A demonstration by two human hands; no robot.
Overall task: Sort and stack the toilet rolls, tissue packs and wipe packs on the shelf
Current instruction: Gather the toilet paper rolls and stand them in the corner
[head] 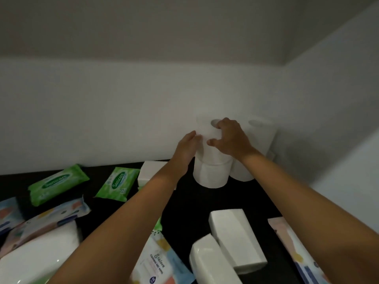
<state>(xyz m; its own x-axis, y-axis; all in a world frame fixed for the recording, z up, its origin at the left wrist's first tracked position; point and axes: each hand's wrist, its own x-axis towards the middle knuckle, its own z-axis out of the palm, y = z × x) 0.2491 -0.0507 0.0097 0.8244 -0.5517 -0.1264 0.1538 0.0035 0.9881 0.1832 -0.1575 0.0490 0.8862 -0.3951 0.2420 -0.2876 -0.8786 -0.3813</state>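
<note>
Judging by the layout, it is early: only the rolls [211, 173] stand stacked at 1 o'clock, the right hand [231, 138] gripping the top roll [207, 128] with curled fingers [223, 125] and the left hand [187, 148] flat against it, while wipe packs [58, 184] at 9 and tissue packs [235, 236] at 5 lie unsorted on the shelf [194, 203].

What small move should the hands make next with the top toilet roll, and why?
Probably nudge the top toilet roll until it sits squarely on the roll below, then let go. The right hand grips it from above and the left hand presses flat on its side, and its edge seems slightly off the lower one.
</note>
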